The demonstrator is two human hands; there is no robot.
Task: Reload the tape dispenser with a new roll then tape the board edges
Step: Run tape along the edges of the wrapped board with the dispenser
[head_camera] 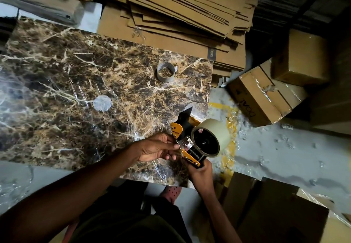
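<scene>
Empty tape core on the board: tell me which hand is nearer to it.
Left. The left hand lies below the empty tape core, over the marbled board; the right hand holds the dispenser handle, farther down-right.

I am reading very little here. On the cardboard box (260,98) lying tilted on the floor to the right, dark printed letters are showing upside down along its near face; I am making them out as "boAt". On a flat cardboard sheet (211,53) in the pile behind the board, a small dark label is showing the letters "ton", turned sideways, with the rest cut off. The yellow plate of the tape dispenser (177,128) is carrying a short line of print, but it is too small for me to read.
</scene>
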